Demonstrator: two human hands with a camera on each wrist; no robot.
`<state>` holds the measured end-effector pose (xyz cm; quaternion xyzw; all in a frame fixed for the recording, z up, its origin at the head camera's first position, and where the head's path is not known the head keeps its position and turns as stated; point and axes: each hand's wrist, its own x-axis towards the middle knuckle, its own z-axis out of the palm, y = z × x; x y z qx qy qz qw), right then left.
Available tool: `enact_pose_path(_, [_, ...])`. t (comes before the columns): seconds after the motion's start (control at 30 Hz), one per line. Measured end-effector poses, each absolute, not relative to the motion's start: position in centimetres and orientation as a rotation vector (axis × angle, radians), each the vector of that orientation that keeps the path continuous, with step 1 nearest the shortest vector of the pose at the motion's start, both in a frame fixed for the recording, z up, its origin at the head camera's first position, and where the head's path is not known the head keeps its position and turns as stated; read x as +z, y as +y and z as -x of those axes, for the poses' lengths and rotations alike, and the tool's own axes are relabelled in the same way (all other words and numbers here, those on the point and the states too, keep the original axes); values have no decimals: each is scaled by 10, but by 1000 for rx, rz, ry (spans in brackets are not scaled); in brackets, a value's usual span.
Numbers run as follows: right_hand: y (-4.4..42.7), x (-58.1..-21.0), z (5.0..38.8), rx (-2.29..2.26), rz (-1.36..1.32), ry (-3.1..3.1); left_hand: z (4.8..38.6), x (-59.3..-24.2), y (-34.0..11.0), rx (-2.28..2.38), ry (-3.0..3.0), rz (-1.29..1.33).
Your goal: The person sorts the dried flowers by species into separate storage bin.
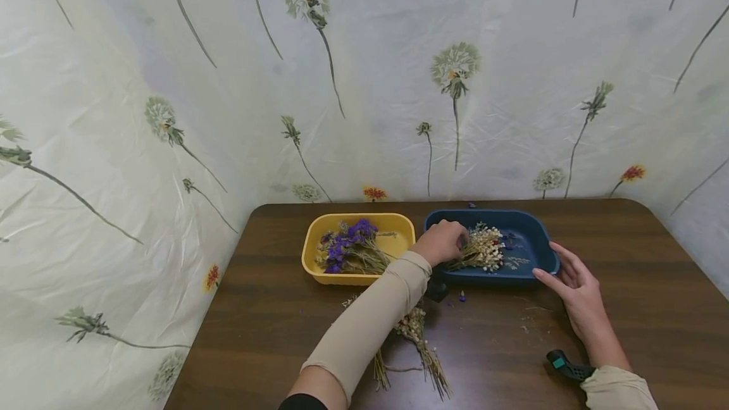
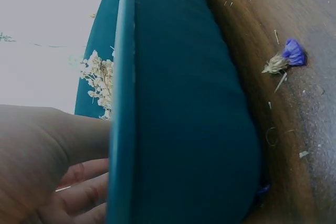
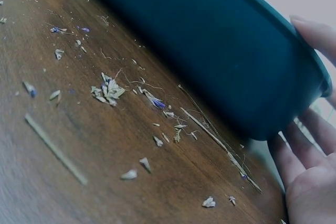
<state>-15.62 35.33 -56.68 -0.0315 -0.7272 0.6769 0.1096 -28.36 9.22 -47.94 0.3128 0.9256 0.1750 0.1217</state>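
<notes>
My left hand (image 1: pixel 443 242) reaches over the near left rim into the blue tray (image 1: pixel 532 248). Its curled fingers are at the stems of a bunch of dried white flowers (image 1: pixel 486 247); the tray's rim hides the fingertips in the left wrist view. My right hand (image 1: pixel 581 286) holds the tray's right end, thumb at the front corner and fingers round the side. From the right wrist view, that hand's fingers (image 3: pixel 310 145) touch the tray's end wall. Loose purple bits lie inside the tray beside the white bunch.
Left of the blue tray stands a yellow tray (image 1: pixel 309 258) holding dried purple flowers (image 1: pixel 353 242). More dried bunches (image 1: pixel 429 359) lie on the brown table (image 1: pixel 256 309), partly under my left forearm. Small petals and stem bits (image 3: pixel 107 90) litter the tabletop before the blue tray.
</notes>
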Motion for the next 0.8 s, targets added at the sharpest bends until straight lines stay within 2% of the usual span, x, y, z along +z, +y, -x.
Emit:
enact_pose_path(0.27, [353, -568, 156, 1971, 101, -2156, 282, -478, 84, 550, 2728, -952])
enact_pose_path(0.53, [353, -568, 158, 1957, 105, -2164, 273, -469, 61, 791, 2757, -918])
enact_pose_path(0.8, [354, -568, 157, 1992, 114, -2135, 248, -459, 32, 1005, 2705, -934])
